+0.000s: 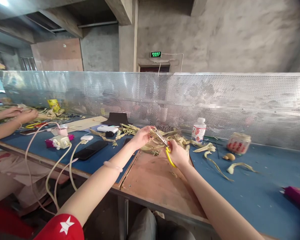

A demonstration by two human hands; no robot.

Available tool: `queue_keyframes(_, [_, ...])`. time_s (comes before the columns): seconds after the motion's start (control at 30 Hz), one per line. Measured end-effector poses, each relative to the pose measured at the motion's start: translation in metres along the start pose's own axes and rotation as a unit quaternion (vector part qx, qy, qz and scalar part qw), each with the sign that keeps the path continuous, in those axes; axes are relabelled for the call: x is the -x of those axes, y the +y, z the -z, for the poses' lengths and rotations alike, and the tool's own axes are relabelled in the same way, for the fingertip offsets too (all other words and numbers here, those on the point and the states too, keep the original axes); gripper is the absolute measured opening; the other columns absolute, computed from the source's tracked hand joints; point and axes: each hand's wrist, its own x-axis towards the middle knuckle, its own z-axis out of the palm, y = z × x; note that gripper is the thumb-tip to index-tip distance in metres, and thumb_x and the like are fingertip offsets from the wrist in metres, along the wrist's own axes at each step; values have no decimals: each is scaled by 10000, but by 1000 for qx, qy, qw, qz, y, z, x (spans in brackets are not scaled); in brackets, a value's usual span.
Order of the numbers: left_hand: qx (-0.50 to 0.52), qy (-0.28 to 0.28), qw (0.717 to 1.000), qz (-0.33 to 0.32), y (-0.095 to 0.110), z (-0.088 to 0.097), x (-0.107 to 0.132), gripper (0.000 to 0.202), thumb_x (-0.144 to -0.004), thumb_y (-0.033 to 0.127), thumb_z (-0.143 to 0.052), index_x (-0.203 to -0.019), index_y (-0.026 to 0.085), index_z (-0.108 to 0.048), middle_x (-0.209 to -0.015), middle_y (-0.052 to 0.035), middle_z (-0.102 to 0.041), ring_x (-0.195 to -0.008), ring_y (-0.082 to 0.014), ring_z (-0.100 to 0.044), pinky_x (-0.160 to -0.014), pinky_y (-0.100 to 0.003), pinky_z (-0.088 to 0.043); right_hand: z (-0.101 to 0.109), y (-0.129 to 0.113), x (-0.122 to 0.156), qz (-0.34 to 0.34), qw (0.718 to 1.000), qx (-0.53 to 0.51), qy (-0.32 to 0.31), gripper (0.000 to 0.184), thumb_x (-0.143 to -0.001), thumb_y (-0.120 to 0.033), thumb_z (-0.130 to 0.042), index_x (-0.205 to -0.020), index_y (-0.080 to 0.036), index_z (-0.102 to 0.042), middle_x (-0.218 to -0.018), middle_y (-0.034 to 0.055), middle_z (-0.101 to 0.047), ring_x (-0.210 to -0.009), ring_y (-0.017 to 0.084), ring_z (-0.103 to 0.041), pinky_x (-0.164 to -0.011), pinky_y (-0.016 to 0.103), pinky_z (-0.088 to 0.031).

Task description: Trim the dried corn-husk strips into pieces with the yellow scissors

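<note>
Head view: left hand, fingers pinching a dried husk strip, probably holding it steady for cutting. Right hand, fingers curled through yellow-handled scissors, blades angled toward the left fingertips. Loose husks lie just beyond, on the table.

Surface: long, blue-topped, backed by a perforated metal screen. A bare wooden board lies flat at the near edge, centre.

- A heap of dried husk strips sits at the board's far end.
- A white bottle stands upright just right of the heap.
- A clear jar lies on its side farther right, with a small round piece near it.
- Two loose curled strips lie on the blue top.
- A black phone, a white plug and a white power bank lie left of the board.
- A magenta object lies at the right edge.
</note>
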Motion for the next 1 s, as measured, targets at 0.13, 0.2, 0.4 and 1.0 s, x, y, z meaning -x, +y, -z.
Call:
queue_keyframes(0.13, [-3,5,1000,2,2,-3,1,175,-734,198,-696,-876,99,-667,-778,-50,-646,-603,-106,-589,-539,-221,-479,0,-2,2,24,1000,-7,-7,219,-824,-373,-463,-983,-222,-471,-914,40,-675,-813,204,-626,-599,251,-316])
queue_keyframes(0.2, [-5,8,1000,2,3,-4,2,173,-735,202,-695,-874,102,-669,-771,-46,-647,-596,-104,-588,-536,-220,-478,-1,-3,2,30,999,-7,-8,221,-828,-375,-457,-990,-225,-463,-913,39,-678,-812,207,-628,-608,256,-326])
queue_keyframes(0.4, [-8,12,1000,0,3,-5,2,183,-734,211,-697,-877,100,-669,-753,-40,-649,-590,-104,-586,-526,-217,-481,-3,-1,2,35,999,-2,-5,225,-822,-386,-458,-979,-226,-459,-907,41,-683,-806,220,-636,-598,263,-328])
queue_keyframes(1.0, [-4,30,1000,1,6,-9,4,170,-733,208,-699,-870,113,-663,-801,-33,-657,-588,-101,-594,-508,-212,-480,-1,-1,2,29,1000,3,-1,256,-821,-405,-474,-999,-222,-457,-943,48,-682,-807,211,-634,-579,255,-308])
